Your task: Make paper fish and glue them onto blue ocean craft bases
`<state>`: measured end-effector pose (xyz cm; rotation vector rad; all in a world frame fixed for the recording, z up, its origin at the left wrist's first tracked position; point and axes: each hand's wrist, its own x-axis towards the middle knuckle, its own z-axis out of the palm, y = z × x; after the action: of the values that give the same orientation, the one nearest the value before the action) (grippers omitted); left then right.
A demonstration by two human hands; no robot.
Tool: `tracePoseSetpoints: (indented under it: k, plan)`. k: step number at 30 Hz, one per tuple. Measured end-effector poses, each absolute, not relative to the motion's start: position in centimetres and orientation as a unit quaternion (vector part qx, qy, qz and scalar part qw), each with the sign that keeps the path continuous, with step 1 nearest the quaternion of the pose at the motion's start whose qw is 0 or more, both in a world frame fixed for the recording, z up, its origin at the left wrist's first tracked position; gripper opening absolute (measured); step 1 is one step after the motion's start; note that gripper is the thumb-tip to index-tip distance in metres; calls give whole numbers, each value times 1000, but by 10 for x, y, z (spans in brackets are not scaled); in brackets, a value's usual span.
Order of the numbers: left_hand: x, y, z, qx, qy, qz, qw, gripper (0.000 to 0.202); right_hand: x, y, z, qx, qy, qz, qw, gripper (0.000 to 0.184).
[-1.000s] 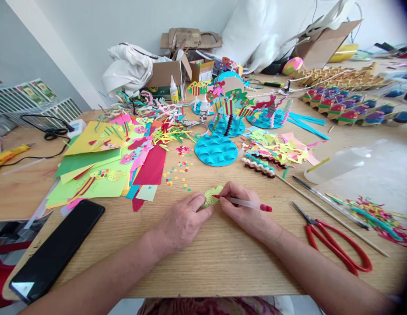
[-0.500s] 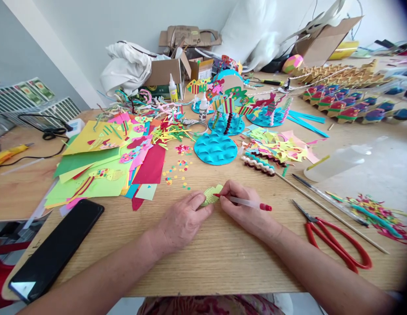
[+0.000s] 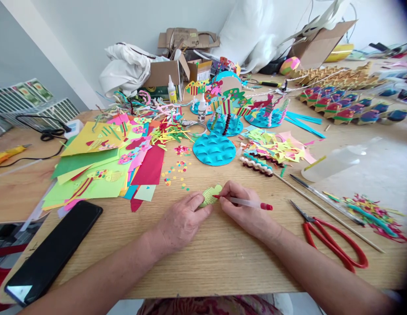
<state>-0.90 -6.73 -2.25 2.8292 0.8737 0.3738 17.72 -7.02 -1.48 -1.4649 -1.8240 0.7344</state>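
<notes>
A light green paper fish (image 3: pixel 210 195) with a drawn scale pattern lies on the wooden table in front of me. My left hand (image 3: pixel 185 218) pinches its left end between thumb and fingers. In my right hand (image 3: pixel 243 205) is a pen (image 3: pixel 247 202) with a clear barrel and red ends, its tip touching the fish's surface. Beyond my hands sits a round blue base (image 3: pixel 214 150) with raised wavy strips. Small coloured paper dots (image 3: pixel 177 170) are scattered to its left.
Red-handled scissors (image 3: pixel 331 240), a wooden stick (image 3: pixel 335 214) and a clear bottle (image 3: pixel 338 164) lie at right. On the left are a black phone (image 3: pixel 55 249) and stacked coloured paper (image 3: pixel 92 188). Finished fish models (image 3: pixel 226 113) and a glue bottle (image 3: pixel 202 109) stand behind.
The view has shifted slightly. My left hand still grips the fish, and the pen tip stays on it with barely visible movement.
</notes>
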Motion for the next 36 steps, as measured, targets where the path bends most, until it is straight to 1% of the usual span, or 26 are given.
tracePoseSetpoints:
  k: [12, 23, 30, 36]
  plan:
    - [-10, -68, -22, 944, 292, 133, 77, 29, 175, -70, -12, -562, -703, 295, 321, 5]
    - [-9, -69, -20, 944, 294, 131, 78, 27, 175, -70, -14, -563, -709, 268, 331, 6]
    - [-9, -68, -21, 942, 293, 137, 85, 28, 176, -72, -12, -553, -712, 286, 325, 6]
    - [-10, -69, -20, 943, 296, 134, 75, 28, 177, -71, -14, -561, -701, 279, 342, 6]
